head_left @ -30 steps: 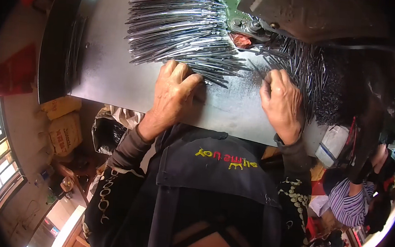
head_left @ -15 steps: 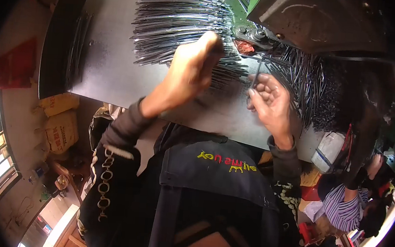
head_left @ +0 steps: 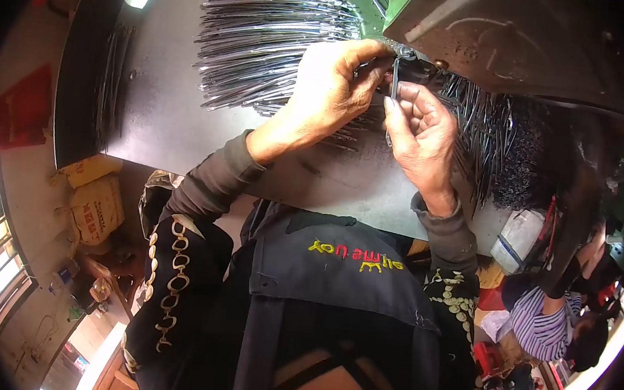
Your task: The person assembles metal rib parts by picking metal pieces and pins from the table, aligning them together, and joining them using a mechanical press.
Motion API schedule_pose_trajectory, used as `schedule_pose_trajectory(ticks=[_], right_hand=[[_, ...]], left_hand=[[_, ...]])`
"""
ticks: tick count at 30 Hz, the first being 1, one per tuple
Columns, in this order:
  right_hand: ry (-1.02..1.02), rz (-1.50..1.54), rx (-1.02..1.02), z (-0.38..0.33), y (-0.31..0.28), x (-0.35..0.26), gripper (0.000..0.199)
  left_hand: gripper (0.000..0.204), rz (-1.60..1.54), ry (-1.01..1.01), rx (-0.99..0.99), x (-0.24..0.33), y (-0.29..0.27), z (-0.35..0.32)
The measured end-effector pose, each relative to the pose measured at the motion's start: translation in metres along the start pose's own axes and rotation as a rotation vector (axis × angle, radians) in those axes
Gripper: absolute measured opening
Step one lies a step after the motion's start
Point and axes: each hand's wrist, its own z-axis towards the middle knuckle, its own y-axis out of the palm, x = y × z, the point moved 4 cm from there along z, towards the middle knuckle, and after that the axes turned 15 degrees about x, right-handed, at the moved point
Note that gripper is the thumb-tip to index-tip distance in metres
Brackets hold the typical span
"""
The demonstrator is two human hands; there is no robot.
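My right hand pinches a thin dark metal strip between thumb and fingers, holding it nearly upright with its upper end by the metal fitting of a machine. My left hand reaches in beside it from the left. Its thumb and fingers come together close to the strip's upper part, and whatever lies between them is hidden. A thick layer of long, thin metal strips lies side by side behind my left hand. More dark strips are heaped right of my right hand.
The metal tabletop has a raised rim at left, with a few strips beside it. A brown machine housing overhangs the far right. Small dark pieces and a white container are at right. Another person's striped sleeve shows lower right.
My left hand has moved right and away from me, to the machine fitting. My right hand has raised the strip up to the same spot. The view has shifted slightly.
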Motion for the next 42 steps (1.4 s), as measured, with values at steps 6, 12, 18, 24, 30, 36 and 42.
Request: schedule_pose_trajectory(ticks=[6,12,18,24,30,36,42], right_hand=[[0.041,0.059,-0.008,0.004,0.000,0.003,0.014],[0.118,0.177,0.026,0.013,-0.001,-0.003,0.003],[0.119,0.121,0.020,0.017,-0.004,0.001,0.004],[0.091,0.118,0.036,0.019,-0.003,0.009,0.003],[0.085,0.135,0.037,0.019,0.000,0.014,0.004],[0.352,0.353,-0.152,0.025,-0.010,0.015,0.015],[0.138,0.092,0.024,0.020,0.003,-0.004,0.017]], left_hand=[[0.019,0.059,0.080,-0.045,-0.003,0.001,0.000],[0.009,0.150,0.282,0.120,0.002,0.010,0.007],[0.008,0.174,0.216,0.055,-0.003,0.017,0.008],[0.008,0.144,0.270,0.114,-0.005,0.019,0.007],[0.009,0.183,0.300,0.115,-0.007,0.017,0.005],[0.016,0.527,0.530,-0.207,0.013,0.011,0.012],[0.021,0.589,0.444,-0.290,0.034,0.008,0.007]])
